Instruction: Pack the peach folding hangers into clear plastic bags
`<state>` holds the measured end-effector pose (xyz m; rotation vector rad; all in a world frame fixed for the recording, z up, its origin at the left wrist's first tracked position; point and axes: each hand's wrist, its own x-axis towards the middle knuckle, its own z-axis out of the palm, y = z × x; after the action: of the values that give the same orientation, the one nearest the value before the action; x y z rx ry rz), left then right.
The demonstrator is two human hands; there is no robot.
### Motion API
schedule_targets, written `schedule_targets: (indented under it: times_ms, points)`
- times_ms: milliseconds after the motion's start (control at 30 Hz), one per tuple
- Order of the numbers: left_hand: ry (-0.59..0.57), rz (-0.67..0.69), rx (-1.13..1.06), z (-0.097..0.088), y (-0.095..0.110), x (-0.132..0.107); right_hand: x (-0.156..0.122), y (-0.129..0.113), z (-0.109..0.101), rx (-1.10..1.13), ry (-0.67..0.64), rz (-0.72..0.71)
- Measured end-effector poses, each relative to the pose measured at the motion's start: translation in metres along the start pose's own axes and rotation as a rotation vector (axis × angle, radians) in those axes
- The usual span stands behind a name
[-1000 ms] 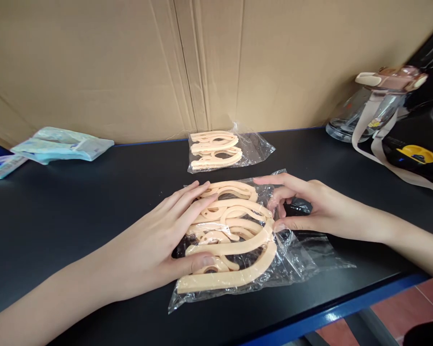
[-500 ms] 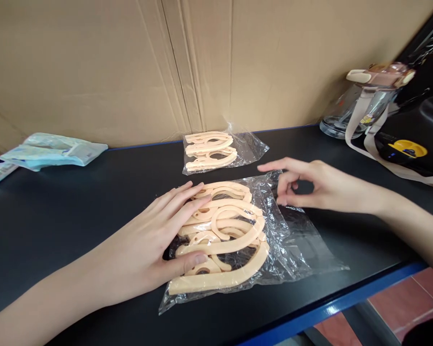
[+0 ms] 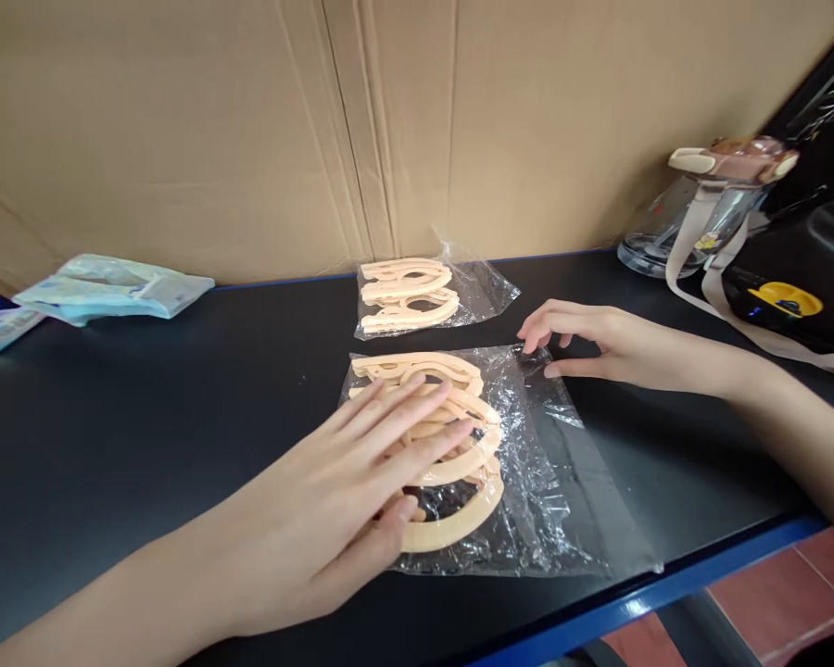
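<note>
A clear plastic bag (image 3: 549, 500) lies on the black table, with several peach folding hangers (image 3: 476, 514) stacked inside its left part. My left hand (image 3: 340, 500) rests flat over the hangers, fingers stretched out and slightly spread, covering part of them. At the bag's far right corner is my right hand (image 3: 584, 343), its fingers bent and the thumb held apart from them. Those fingertips are at the film's edge; whether they touch it I cannot tell. Behind lies a smaller clear bag (image 3: 486, 283) holding similar peach hangers (image 3: 410, 295).
A cardboard wall (image 3: 250, 139) stands along the back of the table (image 3: 111, 445). Light blue soft packs (image 3: 118, 289) sit at the far left. At the back right are a clear bottle (image 3: 667, 222) with a strap and a black bag (image 3: 806, 250). The table has a blue front edge (image 3: 639, 602).
My left hand has slid right, further over the hangers. My right hand's finger and thumb have come apart, and its fingers now bend over the bag's corner. The bag's loose end lies flatter.
</note>
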<state>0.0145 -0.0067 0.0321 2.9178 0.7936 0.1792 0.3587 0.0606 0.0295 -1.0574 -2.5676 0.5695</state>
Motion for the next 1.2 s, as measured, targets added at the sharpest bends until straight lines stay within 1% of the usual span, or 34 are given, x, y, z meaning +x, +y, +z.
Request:
schedule_targets:
  times_ms: [100, 200, 300, 433, 567, 700, 767, 800, 833, 933, 967, 1000, 1033, 1133, 1200]
  points:
    - [0.034, 0.049, -0.014, 0.004, 0.009, 0.007, 0.002, -0.003, -0.001, 0.072, -0.005, -0.003]
    - [0.074, 0.121, -0.021, 0.005, 0.013, 0.013, 0.005, -0.008, -0.002, 0.175, 0.061, 0.026]
    - [0.036, 0.191, -0.007, 0.004, 0.015, 0.019, 0.011, -0.015, 0.000, 0.303, 0.152, 0.063]
    - [0.046, 0.192, -0.029, 0.005, 0.018, 0.026, 0.023, -0.024, 0.008, 0.462, 0.216, 0.069]
    - [0.031, 0.198, -0.081, 0.010, 0.022, 0.032, 0.039, -0.029, 0.015, 0.577, 0.196, 0.043]
    - [0.037, 0.211, -0.089, 0.011, 0.024, 0.036, 0.052, -0.032, 0.022, 0.546, 0.124, 0.009]
    - [0.096, 0.225, -0.092, 0.012, 0.024, 0.035, 0.055, -0.032, 0.027, 0.507, 0.085, 0.004]
    - [0.161, 0.227, -0.100, 0.013, 0.024, 0.034, 0.056, -0.032, 0.029, 0.491, 0.073, 0.000]
    - [0.253, 0.230, -0.103, 0.015, 0.024, 0.031, 0.057, -0.032, 0.032, 0.478, 0.068, -0.004]
    - [0.612, 0.280, -0.045, 0.024, 0.027, 0.022, 0.058, -0.032, 0.037, 0.442, 0.073, -0.006]
    - [0.698, 0.314, 0.007, 0.027, 0.029, 0.019, 0.058, -0.032, 0.038, 0.423, 0.077, -0.004]
    - [0.740, 0.348, 0.066, 0.029, 0.031, 0.017, 0.059, -0.032, 0.039, 0.396, 0.082, -0.001]
    - [0.732, 0.371, 0.123, 0.031, 0.033, 0.016, 0.059, -0.033, 0.040, 0.366, 0.088, 0.001]
    - [0.610, 0.382, 0.251, 0.033, 0.038, 0.016, 0.060, -0.035, 0.040, 0.287, 0.114, 0.005]
    - [0.572, 0.406, 0.296, 0.033, 0.038, 0.018, 0.060, -0.037, 0.041, 0.255, 0.126, 0.008]
